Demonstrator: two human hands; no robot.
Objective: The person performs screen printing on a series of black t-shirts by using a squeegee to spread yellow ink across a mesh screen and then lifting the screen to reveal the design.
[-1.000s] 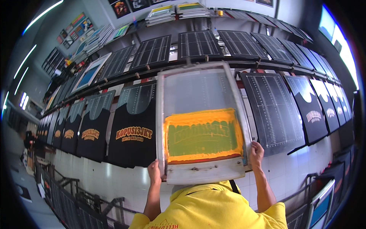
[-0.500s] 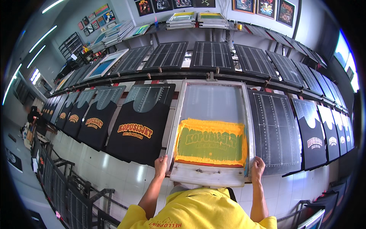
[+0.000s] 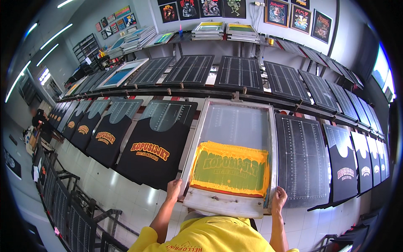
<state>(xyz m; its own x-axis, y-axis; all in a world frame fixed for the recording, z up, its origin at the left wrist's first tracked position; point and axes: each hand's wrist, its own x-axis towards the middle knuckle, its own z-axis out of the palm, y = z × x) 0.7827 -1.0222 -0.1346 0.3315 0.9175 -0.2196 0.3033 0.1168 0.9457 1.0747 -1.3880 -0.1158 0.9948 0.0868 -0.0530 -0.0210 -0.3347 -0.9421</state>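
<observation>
A screen printing frame [image 3: 272, 138] lies in front of me, its far end by a metal clamp on the rail. Yellow-orange ink [image 3: 235, 148] covers the near half of its mesh, around a greenish lettered stencil area. Across the near end runs a pale bar [image 3: 222, 202], possibly a squeegee's wooden handle. My left hand [image 3: 173, 190] is closed on the frame's near left edge. At the near right edge, my right hand [image 3: 278, 199] grips the frame with curled fingers. What lies under the mesh is mostly hidden.
Left of the frame, a black shirt [image 3: 153, 168] with orange lettering lies on a board, with several more beyond. A bare dark board [image 3: 302, 159] is close on the right, then shirts with paler print [image 3: 346, 178]. Another row of boards [image 3: 239, 71] stands behind the rail. A person [image 3: 40, 122] is far left.
The whole scene sits lower in the picture and is slightly tilted, as my head has moved. Both hands keep their hold on the frame, which shows no clear movement of its own.
</observation>
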